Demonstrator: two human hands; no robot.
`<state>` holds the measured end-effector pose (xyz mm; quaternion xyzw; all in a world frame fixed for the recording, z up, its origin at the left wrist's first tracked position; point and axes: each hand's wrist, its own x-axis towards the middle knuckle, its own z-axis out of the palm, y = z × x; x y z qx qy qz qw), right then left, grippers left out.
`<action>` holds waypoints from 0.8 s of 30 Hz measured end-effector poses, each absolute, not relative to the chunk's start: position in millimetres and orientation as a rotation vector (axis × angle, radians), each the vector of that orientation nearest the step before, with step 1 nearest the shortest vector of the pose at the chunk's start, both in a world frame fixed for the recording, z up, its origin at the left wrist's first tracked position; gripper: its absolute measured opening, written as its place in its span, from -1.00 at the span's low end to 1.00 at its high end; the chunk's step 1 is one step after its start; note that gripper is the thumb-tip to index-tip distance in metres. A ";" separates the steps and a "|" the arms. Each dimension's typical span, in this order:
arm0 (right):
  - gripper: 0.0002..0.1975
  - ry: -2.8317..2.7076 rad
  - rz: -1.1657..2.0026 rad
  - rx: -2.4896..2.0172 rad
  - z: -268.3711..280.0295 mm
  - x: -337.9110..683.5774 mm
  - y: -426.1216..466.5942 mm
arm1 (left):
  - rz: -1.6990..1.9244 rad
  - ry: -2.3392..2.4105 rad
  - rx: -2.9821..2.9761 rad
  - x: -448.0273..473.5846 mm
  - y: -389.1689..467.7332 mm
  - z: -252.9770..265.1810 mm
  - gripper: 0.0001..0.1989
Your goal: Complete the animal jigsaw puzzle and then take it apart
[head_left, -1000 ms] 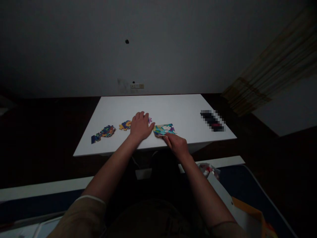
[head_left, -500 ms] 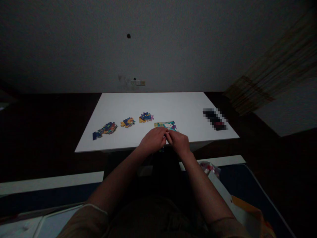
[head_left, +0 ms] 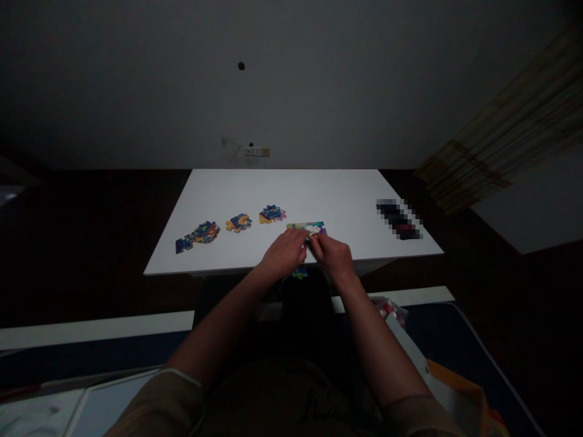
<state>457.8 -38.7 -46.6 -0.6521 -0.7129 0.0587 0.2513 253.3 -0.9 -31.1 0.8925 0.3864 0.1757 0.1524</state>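
Observation:
My left hand (head_left: 286, 250) is closed at the front edge of the white table, its fingers bent around puzzle pieces (head_left: 299, 271) whose colourful ends show below the palm. Close beside it, my right hand (head_left: 333, 253) is closed too, its thumb and fingertips pinched at the left fingertips on a puzzle piece, mostly hidden. Just behind both hands lies a partly joined puzzle section (head_left: 319, 227) in yellow, teal, white and purple. To the left are a small pile of puzzle pieces (head_left: 272, 213), a second pile (head_left: 239, 222) and a longer, spread pile (head_left: 200, 235).
The white table (head_left: 337, 194) stands against a grey wall with sockets (head_left: 257, 152). A pixelated dark object (head_left: 398, 220) lies on its right side. A curtain (head_left: 469, 164) hangs at the right. Near my right arm are a plastic bag (head_left: 390, 309) and an orange-and-white item (head_left: 455, 382).
My fingertips have shifted slightly against each other, and the right hand's fingers are bent more. More of the puzzle pieces below my left hand shows. The view has moved a little.

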 end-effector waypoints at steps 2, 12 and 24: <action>-0.58 -1.894 0.166 -1.787 -42.0 458.3 -37.0 | 0.517 1.127 2.568 253.5 -0.4 -32.0 -0.53; -0.55 -1.699 0.199 -1.856 -27.0 459.0 -10.5 | 0.533 1.221 2.548 255.1 4.7 -38.5 -0.50; -0.64 -1.814 0.293 -1.840 -29.6 457.3 -2.0 | 0.370 1.182 2.608 242.5 17.8 -32.5 -0.52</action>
